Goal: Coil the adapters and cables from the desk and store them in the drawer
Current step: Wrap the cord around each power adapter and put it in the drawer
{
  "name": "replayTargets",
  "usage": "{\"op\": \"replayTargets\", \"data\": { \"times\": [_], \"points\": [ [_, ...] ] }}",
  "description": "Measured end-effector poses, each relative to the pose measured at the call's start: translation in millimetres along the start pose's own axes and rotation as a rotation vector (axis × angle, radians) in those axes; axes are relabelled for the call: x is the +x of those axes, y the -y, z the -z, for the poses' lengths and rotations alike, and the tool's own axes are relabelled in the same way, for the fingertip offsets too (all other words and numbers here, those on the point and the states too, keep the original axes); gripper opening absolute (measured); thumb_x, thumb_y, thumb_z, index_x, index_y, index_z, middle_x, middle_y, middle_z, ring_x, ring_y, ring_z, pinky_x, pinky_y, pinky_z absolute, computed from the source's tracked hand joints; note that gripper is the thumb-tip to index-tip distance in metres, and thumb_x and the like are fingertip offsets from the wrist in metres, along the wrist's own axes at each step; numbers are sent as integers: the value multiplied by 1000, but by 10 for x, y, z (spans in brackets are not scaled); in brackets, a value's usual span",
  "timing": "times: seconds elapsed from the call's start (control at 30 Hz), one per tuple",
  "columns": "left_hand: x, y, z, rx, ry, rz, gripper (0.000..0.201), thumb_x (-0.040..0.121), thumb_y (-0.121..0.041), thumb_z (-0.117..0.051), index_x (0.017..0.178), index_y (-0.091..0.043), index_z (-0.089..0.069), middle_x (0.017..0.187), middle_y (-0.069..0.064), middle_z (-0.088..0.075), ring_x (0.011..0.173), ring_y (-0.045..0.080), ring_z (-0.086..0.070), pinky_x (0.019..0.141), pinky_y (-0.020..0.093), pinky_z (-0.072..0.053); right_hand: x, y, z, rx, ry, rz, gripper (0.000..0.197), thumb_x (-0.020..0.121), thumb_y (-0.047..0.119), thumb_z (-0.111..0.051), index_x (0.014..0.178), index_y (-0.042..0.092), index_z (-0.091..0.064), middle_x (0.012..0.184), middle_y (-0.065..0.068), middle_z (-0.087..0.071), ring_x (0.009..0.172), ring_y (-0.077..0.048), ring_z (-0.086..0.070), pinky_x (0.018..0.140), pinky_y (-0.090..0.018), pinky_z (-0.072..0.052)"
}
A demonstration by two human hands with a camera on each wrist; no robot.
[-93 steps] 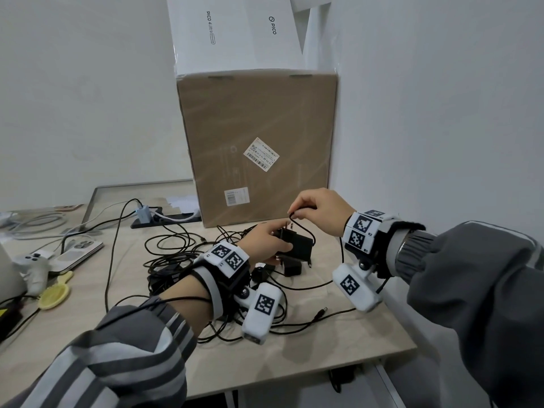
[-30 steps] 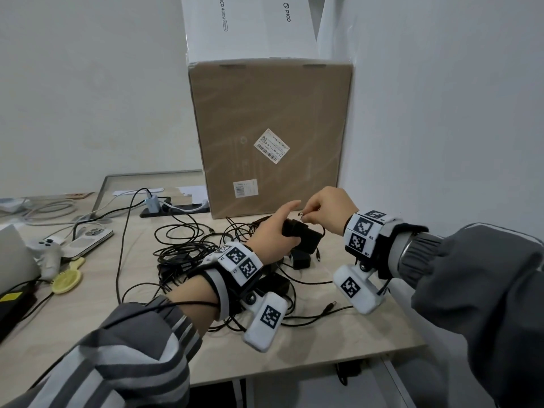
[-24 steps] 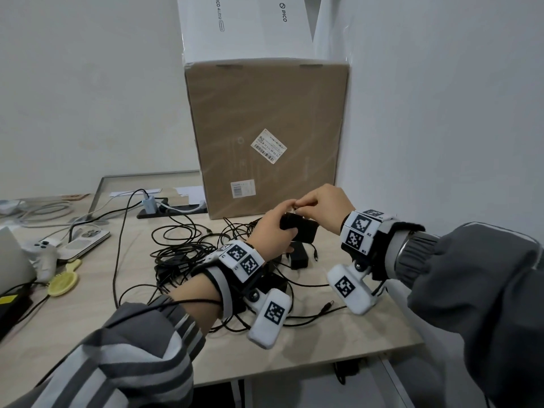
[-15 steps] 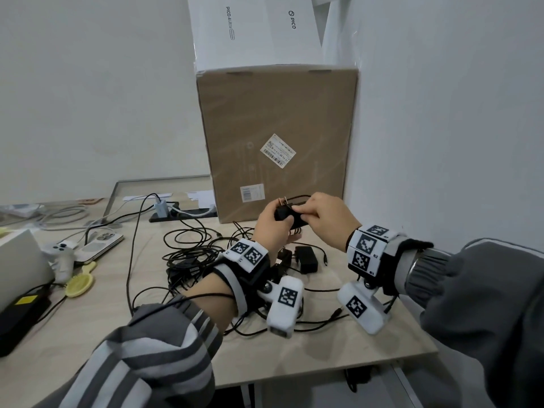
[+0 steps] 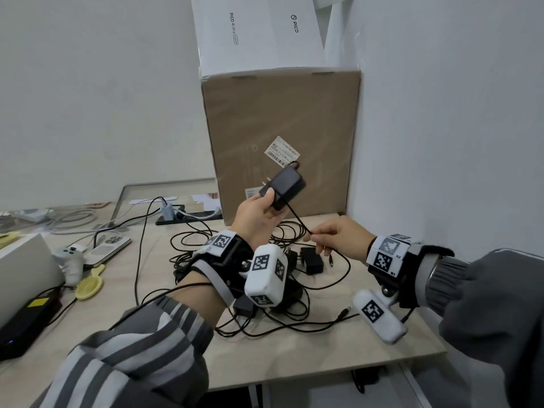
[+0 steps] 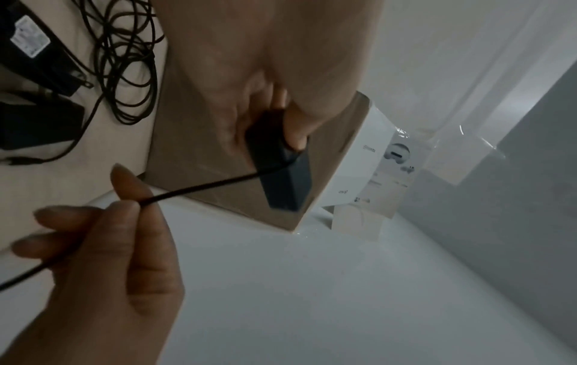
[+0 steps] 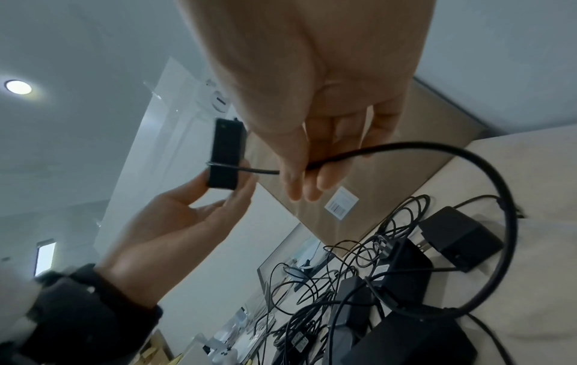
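My left hand (image 5: pixel 262 213) holds a black power adapter (image 5: pixel 286 187) up in front of the cardboard box, thumb and fingers round its lower end; the same adapter (image 6: pixel 281 170) (image 7: pixel 225 153) shows in both wrist views. Its thin black cable (image 5: pixel 297 219) runs down and right, drawn taut, to my right hand (image 5: pixel 338 240), which pinches the cable (image 6: pixel 193 189) (image 7: pixel 328 160) between thumb and fingers. The cable loops on down to the desk, its barrel plug (image 5: pixel 331 263) hanging below my right hand. A tangle of black cables and more adapters (image 5: pixel 312 260) lies on the desk under both hands.
A tall cardboard box (image 5: pixel 282 136) with a white box (image 5: pixel 259 33) on top stands at the back against the right wall. At the left lie a phone (image 5: pixel 109 248), a white controller (image 5: pixel 70 257), a yellow brush (image 5: pixel 89 285) and a black box (image 5: pixel 23 325). The desk edge (image 5: pixel 323 375) is near.
My left hand has raised the adapter higher in front of the box. My right hand has left the adapter and slid down and right along the cable, pulling it straight.
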State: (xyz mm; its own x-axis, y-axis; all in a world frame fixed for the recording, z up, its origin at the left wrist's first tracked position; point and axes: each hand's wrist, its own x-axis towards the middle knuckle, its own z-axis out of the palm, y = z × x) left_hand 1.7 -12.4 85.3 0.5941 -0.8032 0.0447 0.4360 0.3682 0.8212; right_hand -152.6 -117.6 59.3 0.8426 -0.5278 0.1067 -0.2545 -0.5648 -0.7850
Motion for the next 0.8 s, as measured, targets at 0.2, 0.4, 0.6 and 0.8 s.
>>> {"op": "replayTargets", "data": {
  "times": [0.2,0.4,0.6,0.8],
  "points": [
    [-285,15,-16,540,364,76,27,99,-9,-42,122,-4,-57,104,8,-64,87,14,-60,75,21,-47,1,-33,232,-165,-79,9,16,85,12,-66,70,12,-69,49,10,-52,42,1,-44,48,-12,-35],
    [-373,236,0,934,331,21,30,94,-13,-58,124,-16,-62,104,10,-70,91,13,-60,83,21,-45,45,29,267,-286,-95,-54,12,81,19,-71,84,9,-76,76,-2,-69,71,-9,-57,66,-19,-44],
    [-350,315,1,1003,226,-36,29,90,-17,-64,118,-19,-66,95,5,-74,84,10,-64,80,20,-47,75,47,291,-243,-41,-114,15,85,18,-67,92,8,-75,77,-1,-67,68,-5,-56,71,-21,-44],
    [-392,378,-26,1209,204,-118,27,88,-20,-64,115,-24,-66,76,-14,-62,69,-2,-56,57,3,-39,41,116,305,-269,3,-124,9,86,19,-66,85,16,-74,71,7,-62,70,-8,-54,78,-27,-47]
  ]
}}
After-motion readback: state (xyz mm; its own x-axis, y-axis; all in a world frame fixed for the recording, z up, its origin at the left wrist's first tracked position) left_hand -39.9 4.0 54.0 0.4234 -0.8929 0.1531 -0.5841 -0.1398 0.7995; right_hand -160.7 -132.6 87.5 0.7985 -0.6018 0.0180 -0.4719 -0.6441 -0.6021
